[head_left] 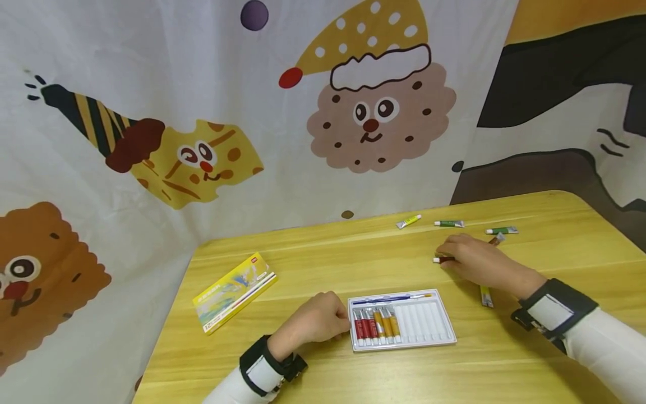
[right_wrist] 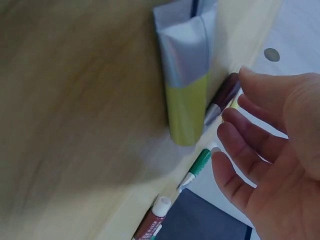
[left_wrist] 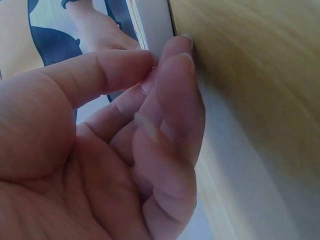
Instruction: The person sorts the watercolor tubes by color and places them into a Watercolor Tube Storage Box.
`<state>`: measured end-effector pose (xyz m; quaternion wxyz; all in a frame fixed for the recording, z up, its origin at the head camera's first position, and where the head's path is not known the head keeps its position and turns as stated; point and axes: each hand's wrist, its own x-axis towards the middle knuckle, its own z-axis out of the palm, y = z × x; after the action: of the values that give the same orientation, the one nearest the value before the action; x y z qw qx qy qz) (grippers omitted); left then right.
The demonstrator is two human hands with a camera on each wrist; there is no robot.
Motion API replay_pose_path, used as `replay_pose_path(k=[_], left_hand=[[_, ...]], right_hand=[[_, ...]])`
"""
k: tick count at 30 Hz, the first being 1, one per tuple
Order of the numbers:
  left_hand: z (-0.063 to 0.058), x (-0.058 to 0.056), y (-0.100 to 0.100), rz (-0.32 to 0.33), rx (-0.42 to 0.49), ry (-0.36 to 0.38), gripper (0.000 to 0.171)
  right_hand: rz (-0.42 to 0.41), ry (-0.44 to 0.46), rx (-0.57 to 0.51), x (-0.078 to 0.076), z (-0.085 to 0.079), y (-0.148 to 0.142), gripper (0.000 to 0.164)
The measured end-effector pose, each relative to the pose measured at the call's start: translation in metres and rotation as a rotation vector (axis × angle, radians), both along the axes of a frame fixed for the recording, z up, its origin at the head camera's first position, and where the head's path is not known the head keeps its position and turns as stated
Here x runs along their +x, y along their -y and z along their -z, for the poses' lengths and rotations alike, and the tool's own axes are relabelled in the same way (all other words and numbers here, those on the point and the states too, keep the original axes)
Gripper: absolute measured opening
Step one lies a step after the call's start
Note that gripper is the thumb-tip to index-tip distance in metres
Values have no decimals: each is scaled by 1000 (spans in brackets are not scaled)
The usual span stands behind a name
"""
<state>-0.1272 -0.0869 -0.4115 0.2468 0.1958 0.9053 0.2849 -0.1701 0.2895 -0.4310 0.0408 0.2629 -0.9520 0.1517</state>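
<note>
At the left end of a white tray (head_left: 429, 339), my left hand (head_left: 320, 317) pinches the rim between thumb and fingers. Red paint tubes (head_left: 365, 328) and ochre paint tubes (head_left: 386, 325) lie side by side in its left slots, below a blue-handled paintbrush (head_left: 393, 298). Farther back on the right, my right hand (head_left: 474, 261) has thumb and fingertips at a dark brown paint tube (right_wrist: 225, 95), which it seems to pinch; in the head view the hand covers most of it. A yellow paint tube (right_wrist: 187, 105) lies below that palm, and a brown paint tube (head_left: 497, 239) just beyond the hand.
Two green paint tubes (head_left: 449, 224) and another yellow tube (head_left: 409, 221) lie along the table's back edge. A yellow paint box (head_left: 234, 292) rests on the left of the wooden table (head_left: 323, 258). A cartoon-printed curtain (head_left: 282, 191) hangs directly behind the table.
</note>
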Motion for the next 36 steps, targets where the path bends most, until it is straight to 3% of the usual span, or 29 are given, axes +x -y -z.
replay_pose_path(k=[8,12,18,25,28,31,35,36], left_hand=[[-1,1,0,8,7,-7,34],[-2,2,0,7,8,-4,34],[-1,1,0,0,12,12,34],[0,2,0,-12,16,24,33],[-1,3,0,-13,20,25,33],[-2,3,0,-11,23,22,33],[-1,2,0,1,32,12,34],[-1,2,0,4,33,9,34]], right_hand=[[29,10,49,-4,5,4,14],[33,-36,4,-1,4,7,15],[-11,-203,-79,6,-7,16,26],[7,-219,-184,22,-27,28,25],[-60,-274,-258,29,-29,34,28],[-156,-337,-323,37,-28,42,13],[-275,-379,-378,47,-25,55,40],[-301,-381,-386,50,-24,59,39]])
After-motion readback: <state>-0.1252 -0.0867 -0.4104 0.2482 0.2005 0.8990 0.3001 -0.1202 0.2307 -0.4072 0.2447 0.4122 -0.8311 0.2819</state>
